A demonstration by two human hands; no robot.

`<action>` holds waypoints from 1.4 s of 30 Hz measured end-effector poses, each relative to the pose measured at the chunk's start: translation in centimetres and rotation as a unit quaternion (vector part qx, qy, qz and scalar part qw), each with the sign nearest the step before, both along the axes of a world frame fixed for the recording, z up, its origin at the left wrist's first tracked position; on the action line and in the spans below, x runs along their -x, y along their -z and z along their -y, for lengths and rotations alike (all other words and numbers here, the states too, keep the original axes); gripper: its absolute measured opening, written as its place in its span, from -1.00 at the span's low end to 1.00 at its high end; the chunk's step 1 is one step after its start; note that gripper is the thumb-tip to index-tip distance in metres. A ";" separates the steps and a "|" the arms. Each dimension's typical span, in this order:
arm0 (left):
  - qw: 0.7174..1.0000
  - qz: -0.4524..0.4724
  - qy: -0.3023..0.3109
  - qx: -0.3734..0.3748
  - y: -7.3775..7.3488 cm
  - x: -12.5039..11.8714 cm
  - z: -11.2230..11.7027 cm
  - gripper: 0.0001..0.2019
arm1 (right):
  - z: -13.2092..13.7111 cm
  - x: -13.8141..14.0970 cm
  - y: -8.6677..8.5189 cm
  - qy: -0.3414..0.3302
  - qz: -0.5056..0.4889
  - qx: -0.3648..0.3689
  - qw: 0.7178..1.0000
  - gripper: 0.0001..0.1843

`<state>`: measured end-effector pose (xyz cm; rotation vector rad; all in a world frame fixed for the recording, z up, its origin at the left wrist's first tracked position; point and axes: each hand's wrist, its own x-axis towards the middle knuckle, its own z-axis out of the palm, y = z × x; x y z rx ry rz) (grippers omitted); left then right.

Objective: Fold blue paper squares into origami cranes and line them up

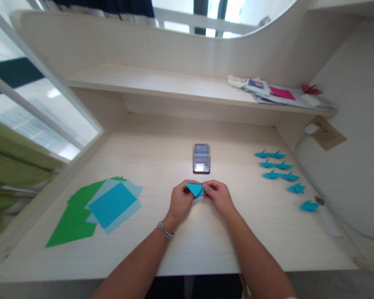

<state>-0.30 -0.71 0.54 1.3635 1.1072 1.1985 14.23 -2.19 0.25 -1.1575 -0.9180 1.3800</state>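
Head: blue paper (195, 190) points nearward, long axis crosswise.

Silver chain bracelet (165, 230) on the left wrist (173, 221), bare forearms (255, 245), seemingly black legwear (216, 287)

Eight origami birds (270, 175) and one wall socket (326, 133) are right of one smartphone (201, 158), one folded blue paper (196, 189) before it.
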 end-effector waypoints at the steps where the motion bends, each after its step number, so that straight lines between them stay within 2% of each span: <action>1: 1.000 -0.001 0.008 0.000 0.0 0.0 0.0 -0.84 | 0.0 0.0 0.0 0.002 0.000 0.002 1.000 -0.67; 7: 0.999 0.002 0.027 0.024 0.1 -0.1 0.0 -0.83 | -0.2 0.3 0.3 0.023 0.008 0.003 1.000 -0.65; 9: 1.000 -0.012 0.010 0.027 0.3 -0.1 0.0 -0.84 | -0.1 0.5 0.3 0.031 0.026 -0.005 0.999 -0.64; 14: 0.994 -0.081 -0.069 0.022 0.8 0.4 -0.2 -0.91 | 0.7 1.2 0.0 -0.002 0.122 -0.062 0.991 -0.50; 16: 0.993 -0.091 -0.078 0.018 0.9 0.4 -0.3 -0.92 | 1.0 1.3 -0.1 0.001 0.162 -0.072 0.984 -0.55; 18: 0.995 -0.073 -0.067 0.022 1.0 0.4 -0.3 -0.95 | 1.0 1.3 -0.1 0.009 0.185 -0.078 0.980 -0.66; 22: 0.999 0.012 0.001 0.049 1.1 0.0 -0.5 -0.72 | 0.6 0.8 0.0 0.018 0.201 -0.088 0.975 -0.75; 26: 0.998 0.027 0.016 0.054 1.2 0.0 -0.7 -0.72 | 0.4 0.5 0.0 0.001 0.148 -0.079 0.986 -0.72; 31: 0.997 0.008 0.008 0.076 1.3 0.2 -0.8 -0.75 | 0.1 0.4 0.1 -0.015 -0.010 0.004 1.000 -0.61; 34: 0.997 0.001 0.016 0.075 1.3 0.1 -0.8 -0.74 | -0.2 0.3 0.4 -0.005 -0.028 0.028 0.999 -0.63; 42: 0.996 -0.013 0.035 0.077 0.7 0.0 -0.6 -0.70 | -0.3 -0.1 0.8 -0.019 -0.040 0.020 0.999 -0.69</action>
